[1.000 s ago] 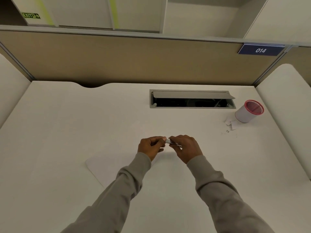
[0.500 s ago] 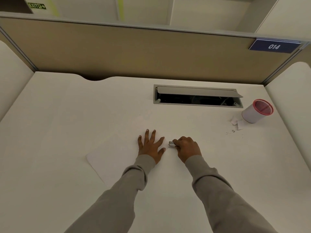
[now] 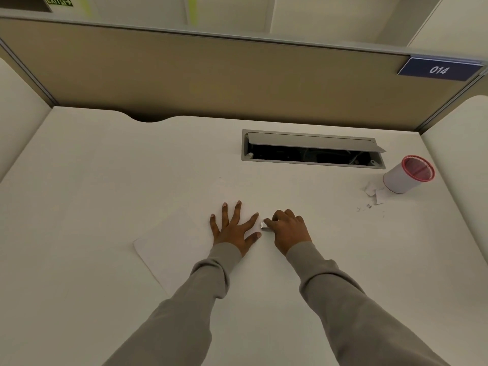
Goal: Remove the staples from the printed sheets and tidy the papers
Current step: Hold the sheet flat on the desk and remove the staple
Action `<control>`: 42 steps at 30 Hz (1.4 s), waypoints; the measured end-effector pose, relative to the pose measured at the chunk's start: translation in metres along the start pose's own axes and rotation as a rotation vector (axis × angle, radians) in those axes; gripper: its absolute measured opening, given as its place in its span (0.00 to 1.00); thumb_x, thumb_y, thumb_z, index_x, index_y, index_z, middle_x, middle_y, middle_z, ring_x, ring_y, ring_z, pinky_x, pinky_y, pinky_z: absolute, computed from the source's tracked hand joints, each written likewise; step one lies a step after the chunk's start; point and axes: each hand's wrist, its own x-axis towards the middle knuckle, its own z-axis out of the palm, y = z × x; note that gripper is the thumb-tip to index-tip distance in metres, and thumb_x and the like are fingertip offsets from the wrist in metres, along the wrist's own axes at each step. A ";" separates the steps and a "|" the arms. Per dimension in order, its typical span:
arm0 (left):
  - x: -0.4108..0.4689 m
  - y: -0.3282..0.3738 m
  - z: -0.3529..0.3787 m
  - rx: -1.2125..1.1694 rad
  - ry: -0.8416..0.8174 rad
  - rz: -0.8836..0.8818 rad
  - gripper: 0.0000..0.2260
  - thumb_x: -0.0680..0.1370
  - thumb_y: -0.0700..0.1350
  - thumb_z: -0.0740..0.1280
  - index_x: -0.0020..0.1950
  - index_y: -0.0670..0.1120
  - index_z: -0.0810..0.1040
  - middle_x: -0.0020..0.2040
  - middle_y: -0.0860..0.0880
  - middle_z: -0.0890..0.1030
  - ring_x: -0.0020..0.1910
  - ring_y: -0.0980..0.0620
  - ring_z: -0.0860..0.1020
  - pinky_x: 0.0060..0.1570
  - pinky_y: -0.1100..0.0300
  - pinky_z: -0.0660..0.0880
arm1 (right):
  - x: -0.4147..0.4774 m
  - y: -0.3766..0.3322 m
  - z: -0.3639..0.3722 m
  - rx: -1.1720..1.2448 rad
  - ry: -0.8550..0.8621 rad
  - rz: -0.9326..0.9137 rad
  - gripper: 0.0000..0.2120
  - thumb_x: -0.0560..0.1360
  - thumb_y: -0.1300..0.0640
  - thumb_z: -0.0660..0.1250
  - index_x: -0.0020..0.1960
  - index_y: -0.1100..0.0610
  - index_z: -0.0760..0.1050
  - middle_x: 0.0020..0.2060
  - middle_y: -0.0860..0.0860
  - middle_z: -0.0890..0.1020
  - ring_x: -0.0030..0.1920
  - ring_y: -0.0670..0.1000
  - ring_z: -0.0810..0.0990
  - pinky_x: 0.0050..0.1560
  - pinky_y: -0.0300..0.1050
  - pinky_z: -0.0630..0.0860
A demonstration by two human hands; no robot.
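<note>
Fingers spread, the left hand (image 3: 232, 229) presses the sheets (image 3: 171, 249) flat; just right, the right hand (image 3: 289, 231) pinches a metal tool (image 3: 264, 225) in curled fingers.

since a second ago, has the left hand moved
Yes. The left hand drew away from the metal tool in the right hand and came down flat on the sheet, slightly leftward against the cable hatch.
</note>
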 end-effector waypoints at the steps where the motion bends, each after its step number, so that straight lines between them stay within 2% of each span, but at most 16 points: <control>1: 0.000 0.000 0.000 -0.007 0.003 -0.017 0.27 0.78 0.71 0.48 0.76 0.72 0.45 0.80 0.54 0.34 0.78 0.41 0.31 0.71 0.34 0.33 | 0.001 0.000 -0.001 0.003 -0.002 -0.008 0.22 0.67 0.68 0.67 0.55 0.50 0.82 0.45 0.51 0.80 0.46 0.57 0.77 0.41 0.47 0.68; 5: 0.001 0.002 -0.003 -0.011 -0.024 -0.031 0.28 0.77 0.72 0.48 0.75 0.72 0.43 0.80 0.54 0.33 0.77 0.41 0.30 0.72 0.33 0.34 | 0.004 -0.001 -0.003 0.051 -0.025 -0.015 0.21 0.70 0.68 0.66 0.58 0.49 0.81 0.47 0.51 0.80 0.49 0.57 0.77 0.43 0.47 0.67; 9: 0.000 0.002 -0.004 -0.006 -0.048 -0.025 0.27 0.78 0.71 0.48 0.75 0.72 0.43 0.80 0.53 0.32 0.77 0.40 0.29 0.72 0.33 0.34 | 0.008 0.005 -0.003 0.132 -0.065 -0.034 0.15 0.75 0.63 0.66 0.57 0.50 0.82 0.46 0.51 0.79 0.49 0.58 0.76 0.41 0.46 0.68; 13: -0.002 0.003 -0.005 -0.003 -0.032 -0.024 0.24 0.80 0.69 0.44 0.75 0.71 0.43 0.80 0.52 0.33 0.77 0.40 0.29 0.72 0.32 0.34 | 0.014 0.011 -0.007 0.215 -0.155 -0.065 0.14 0.78 0.60 0.64 0.61 0.52 0.81 0.49 0.54 0.78 0.51 0.59 0.75 0.48 0.53 0.76; 16: -0.002 0.004 -0.004 -0.001 -0.027 -0.026 0.24 0.80 0.68 0.44 0.75 0.72 0.43 0.80 0.52 0.33 0.77 0.40 0.29 0.72 0.32 0.34 | 0.019 0.013 -0.008 0.267 -0.226 -0.058 0.15 0.78 0.59 0.64 0.62 0.52 0.80 0.50 0.55 0.78 0.52 0.58 0.75 0.50 0.49 0.74; 20: 0.000 0.003 -0.002 -0.002 -0.024 -0.032 0.25 0.79 0.70 0.44 0.75 0.72 0.43 0.80 0.52 0.33 0.77 0.40 0.29 0.72 0.33 0.33 | 0.023 0.010 -0.010 0.414 -0.298 0.027 0.14 0.78 0.55 0.66 0.62 0.50 0.80 0.44 0.52 0.75 0.50 0.57 0.78 0.50 0.44 0.73; 26: 0.000 0.002 -0.001 -0.002 -0.014 -0.019 0.25 0.78 0.70 0.44 0.75 0.72 0.43 0.80 0.53 0.32 0.77 0.40 0.29 0.71 0.33 0.33 | 0.019 0.009 -0.009 0.629 -0.304 0.254 0.15 0.77 0.50 0.69 0.62 0.51 0.81 0.53 0.53 0.81 0.56 0.54 0.77 0.56 0.42 0.69; 30: -0.001 0.002 -0.001 -0.007 -0.003 -0.019 0.25 0.78 0.70 0.44 0.75 0.73 0.43 0.80 0.53 0.33 0.77 0.40 0.29 0.71 0.33 0.33 | 0.018 0.009 -0.010 0.780 -0.297 0.345 0.13 0.75 0.53 0.71 0.59 0.53 0.83 0.56 0.51 0.84 0.57 0.51 0.79 0.55 0.40 0.71; 32: -0.001 0.002 0.000 -0.006 -0.002 -0.017 0.25 0.78 0.70 0.44 0.75 0.73 0.43 0.80 0.53 0.32 0.77 0.40 0.29 0.71 0.32 0.33 | 0.016 0.007 -0.011 0.835 -0.298 0.383 0.12 0.75 0.56 0.71 0.58 0.54 0.83 0.51 0.50 0.85 0.48 0.48 0.81 0.47 0.37 0.74; 34: 0.000 0.002 0.001 0.006 -0.005 -0.019 0.25 0.78 0.71 0.44 0.75 0.72 0.42 0.80 0.52 0.32 0.77 0.40 0.29 0.71 0.32 0.33 | 0.015 0.008 -0.014 0.976 -0.281 0.462 0.10 0.75 0.57 0.71 0.56 0.55 0.84 0.38 0.49 0.84 0.32 0.44 0.77 0.34 0.36 0.72; 36: 0.000 0.002 0.001 0.022 -0.007 -0.020 0.25 0.78 0.70 0.43 0.75 0.72 0.41 0.80 0.52 0.31 0.77 0.39 0.29 0.71 0.32 0.33 | 0.015 0.009 -0.019 1.101 -0.238 0.521 0.09 0.76 0.58 0.71 0.55 0.56 0.84 0.33 0.48 0.82 0.29 0.47 0.74 0.33 0.40 0.73; 37: 0.000 0.002 0.001 0.028 -0.009 -0.019 0.25 0.79 0.70 0.43 0.75 0.72 0.41 0.79 0.52 0.31 0.77 0.39 0.29 0.71 0.31 0.34 | 0.016 0.010 -0.020 1.044 -0.207 0.491 0.09 0.76 0.56 0.71 0.55 0.55 0.84 0.36 0.47 0.82 0.32 0.48 0.74 0.38 0.42 0.74; 39: 0.000 0.002 0.000 0.033 -0.015 -0.016 0.25 0.79 0.70 0.43 0.75 0.71 0.41 0.79 0.52 0.31 0.76 0.39 0.29 0.71 0.31 0.34 | 0.014 0.012 -0.018 0.728 -0.167 0.322 0.10 0.76 0.55 0.70 0.57 0.51 0.83 0.45 0.46 0.82 0.44 0.48 0.77 0.50 0.44 0.75; 40: -0.001 0.002 0.000 0.032 -0.016 -0.015 0.25 0.79 0.70 0.43 0.75 0.71 0.41 0.80 0.51 0.31 0.76 0.39 0.29 0.71 0.31 0.34 | 0.012 0.012 -0.015 0.574 -0.158 0.226 0.11 0.76 0.56 0.68 0.58 0.50 0.82 0.48 0.48 0.82 0.48 0.50 0.77 0.53 0.45 0.74; 42: -0.001 0.003 -0.001 0.026 -0.019 -0.013 0.25 0.79 0.69 0.44 0.75 0.71 0.41 0.80 0.51 0.31 0.76 0.39 0.29 0.71 0.31 0.34 | 0.006 0.012 -0.007 0.363 -0.123 0.109 0.13 0.77 0.59 0.66 0.57 0.48 0.82 0.48 0.49 0.81 0.52 0.54 0.76 0.50 0.47 0.73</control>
